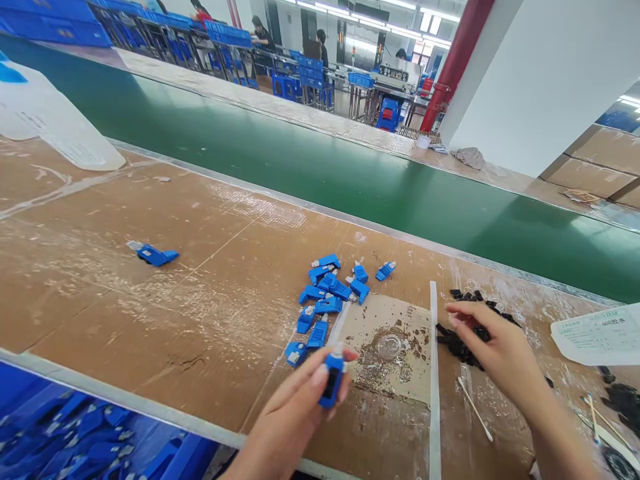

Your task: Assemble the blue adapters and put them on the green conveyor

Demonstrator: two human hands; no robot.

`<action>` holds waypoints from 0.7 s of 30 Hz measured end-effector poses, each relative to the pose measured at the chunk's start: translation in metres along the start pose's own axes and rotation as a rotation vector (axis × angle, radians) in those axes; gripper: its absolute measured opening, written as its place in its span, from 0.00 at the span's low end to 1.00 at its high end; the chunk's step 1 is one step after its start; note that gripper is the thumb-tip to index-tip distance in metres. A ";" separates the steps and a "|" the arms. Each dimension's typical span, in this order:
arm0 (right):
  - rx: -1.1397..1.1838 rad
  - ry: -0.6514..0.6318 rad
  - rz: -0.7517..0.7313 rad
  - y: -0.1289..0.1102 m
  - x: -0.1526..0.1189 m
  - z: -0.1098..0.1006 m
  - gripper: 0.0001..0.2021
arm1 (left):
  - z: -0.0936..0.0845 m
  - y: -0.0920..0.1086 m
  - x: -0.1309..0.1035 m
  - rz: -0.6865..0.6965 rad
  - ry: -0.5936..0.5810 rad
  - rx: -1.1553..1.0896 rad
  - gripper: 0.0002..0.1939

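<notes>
Between the thumb and fingers of my left hand (300,400) is a blue plastic part (332,381), its whitish tip pointing up and a dark opening facing me. My right hand (500,340) hovers at a heap of small black pieces (463,347), thumb and forefinger drawn together; whatever they pinch is too small to make out. Just beyond my left hand lies a loose cluster of similar blue parts (329,305). A stained cardboard square (417,380) with a clear round blob (389,347) of wet-looking material sits between my hands.
A cotton swab (475,410) lies below my right hand, and more swabs (593,417) are farther right. One blue part (153,254) lies apart at left. A blue bin (193,453) of such parts stands lower left. Beyond the cardboard-covered table (200,313) runs a green conveyor belt (280,147).
</notes>
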State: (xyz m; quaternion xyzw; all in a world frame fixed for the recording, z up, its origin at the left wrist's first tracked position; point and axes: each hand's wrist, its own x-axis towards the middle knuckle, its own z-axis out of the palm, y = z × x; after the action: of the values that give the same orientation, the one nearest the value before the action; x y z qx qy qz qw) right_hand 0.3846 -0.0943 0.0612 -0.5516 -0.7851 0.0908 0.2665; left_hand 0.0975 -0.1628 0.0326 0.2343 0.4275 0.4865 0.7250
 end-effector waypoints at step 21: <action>-0.320 -0.154 -0.271 0.051 -0.008 0.034 0.16 | -0.102 0.051 0.029 0.834 0.321 1.268 0.09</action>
State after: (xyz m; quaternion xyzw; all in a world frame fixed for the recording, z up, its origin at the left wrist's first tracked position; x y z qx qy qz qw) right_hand 0.4107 -0.0774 0.0082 -0.4678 -0.8745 -0.0296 0.1247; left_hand -0.0098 -0.1227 0.0059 0.6726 0.6005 0.4097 0.1385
